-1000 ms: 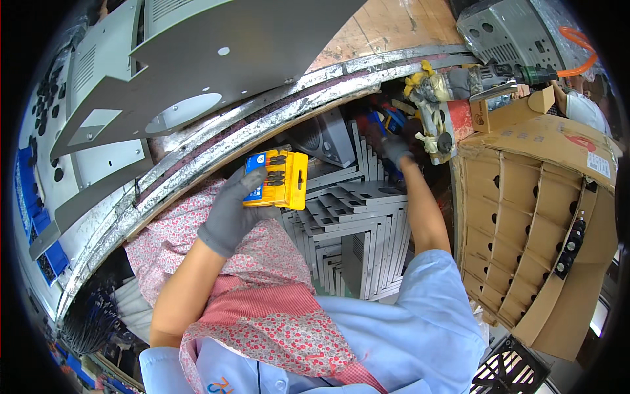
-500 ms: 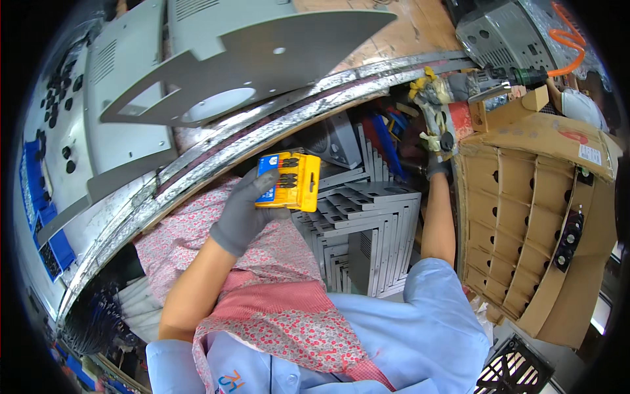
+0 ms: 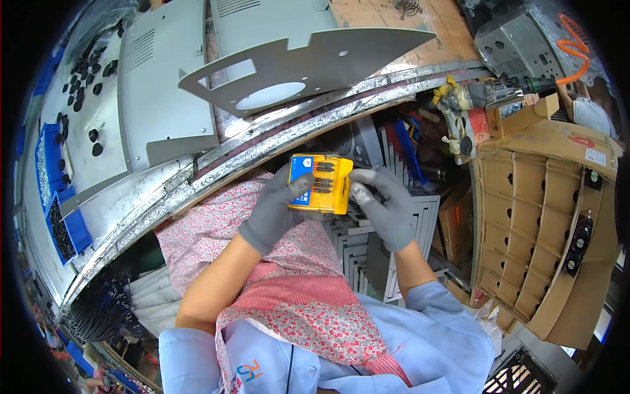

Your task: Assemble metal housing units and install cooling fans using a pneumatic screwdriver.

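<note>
A small yellow plastic bit case (image 3: pixel 340 186) with a blue label is held up in front of my apron, near the bench edge. Several dark driver bits show through its front. My left hand (image 3: pixel 270 209), in a grey glove, grips the case from its left side, thumb across the label. At the case's right edge, my gloved right hand (image 3: pixel 388 209) has its thumb and forefinger closed on the yellow rim. The remaining right fingers are partly hidden.
Grey metal panels (image 3: pixel 164 79) lie on the bench, with blue bins (image 3: pixel 73 226) at its left. Stacked metal frames (image 3: pixel 420 226) stand below my hands. Rightward are a divided cardboard box (image 3: pixel 525 217) and a power tool (image 3: pixel 508 88) with an orange coiled hose (image 3: pixel 574 49).
My right hand has come back from the dark space beside the cardboard box to the case's right edge. My left hand still holds the case. The whole view has shifted a little.
</note>
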{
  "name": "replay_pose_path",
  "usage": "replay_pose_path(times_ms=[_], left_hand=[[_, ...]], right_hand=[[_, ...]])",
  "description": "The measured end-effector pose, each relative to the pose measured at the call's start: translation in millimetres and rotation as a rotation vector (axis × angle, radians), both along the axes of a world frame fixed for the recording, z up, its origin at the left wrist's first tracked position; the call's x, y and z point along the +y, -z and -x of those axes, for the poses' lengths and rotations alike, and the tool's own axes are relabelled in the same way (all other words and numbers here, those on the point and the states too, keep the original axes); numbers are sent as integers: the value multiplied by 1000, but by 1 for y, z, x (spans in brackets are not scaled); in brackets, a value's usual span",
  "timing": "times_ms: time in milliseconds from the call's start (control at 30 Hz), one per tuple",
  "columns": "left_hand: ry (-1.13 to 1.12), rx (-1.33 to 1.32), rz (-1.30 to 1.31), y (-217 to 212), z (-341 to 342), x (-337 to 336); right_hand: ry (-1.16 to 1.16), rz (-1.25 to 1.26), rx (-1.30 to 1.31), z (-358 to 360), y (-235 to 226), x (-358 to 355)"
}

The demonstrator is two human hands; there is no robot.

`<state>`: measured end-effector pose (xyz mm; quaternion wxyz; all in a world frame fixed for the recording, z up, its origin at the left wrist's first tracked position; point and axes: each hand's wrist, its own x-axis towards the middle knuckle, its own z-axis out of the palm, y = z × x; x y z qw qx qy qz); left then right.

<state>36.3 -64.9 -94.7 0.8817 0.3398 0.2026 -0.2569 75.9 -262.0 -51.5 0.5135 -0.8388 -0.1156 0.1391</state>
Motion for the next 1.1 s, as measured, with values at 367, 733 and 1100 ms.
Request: replay_pose_path(times_ms=[367,733,1100], left_hand=[[-64,-137,-203,-22,14,5],[45,-63,-45,-29,16,6],[54,-67,-16,-27,18,9]], right_hand=[[23,-146,110,2,17,18],[16,-138,-6,3,8,26],[98,-154,-49,5,9,21]])
